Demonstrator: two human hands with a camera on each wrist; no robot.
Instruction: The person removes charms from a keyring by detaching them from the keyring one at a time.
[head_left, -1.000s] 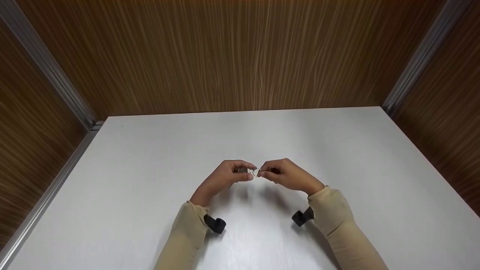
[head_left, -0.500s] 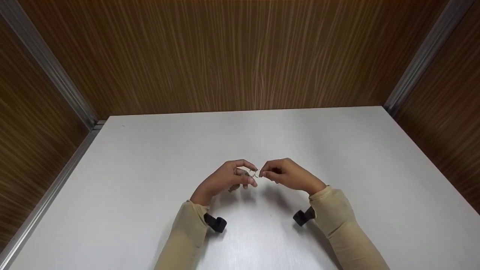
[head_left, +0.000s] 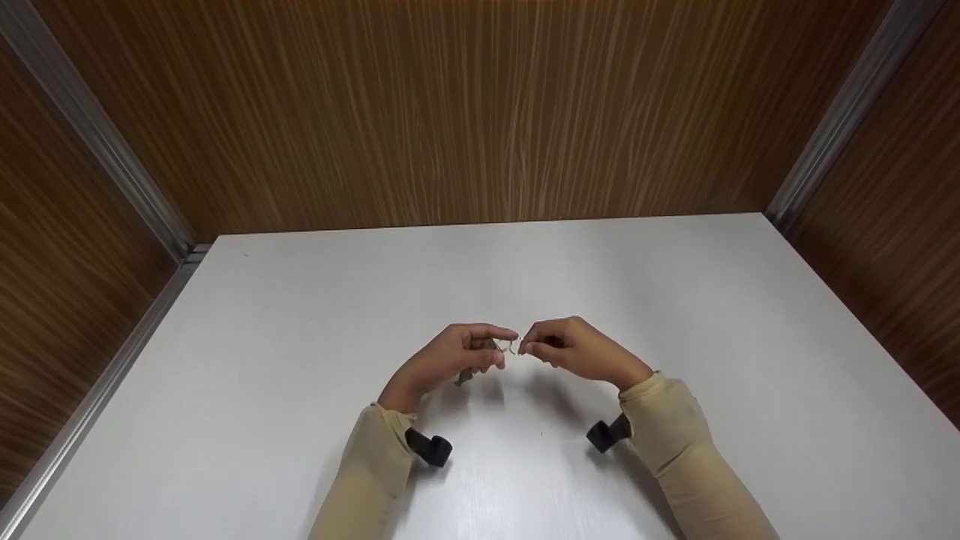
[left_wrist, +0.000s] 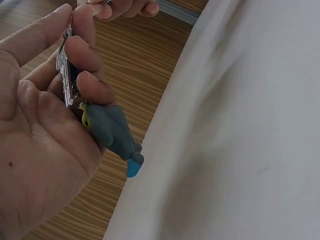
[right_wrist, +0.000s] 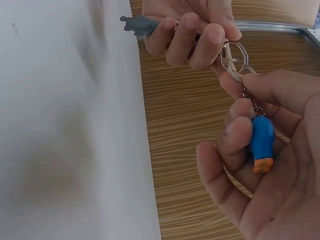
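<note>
Above the middle of the white table my two hands meet fingertip to fingertip. My left hand pinches a flat metal piece, and a grey-blue figure charm hangs under its fingers. My right hand pinches the silver key rings between thumb and forefinger. A blue charm with an orange tip lies against its curled fingers. In the right wrist view the left hand grips the rings from above, with the grey charm sticking out to the left.
Wood-grain walls with metal corner strips close the table in on three sides. Beige sleeves cover both forearms, and a black strap sits at each wrist.
The left fingers, spread a little half a second ago, have closed back on the rings. The grey charm now hangs lower under the left hand. The right hand has barely moved.
</note>
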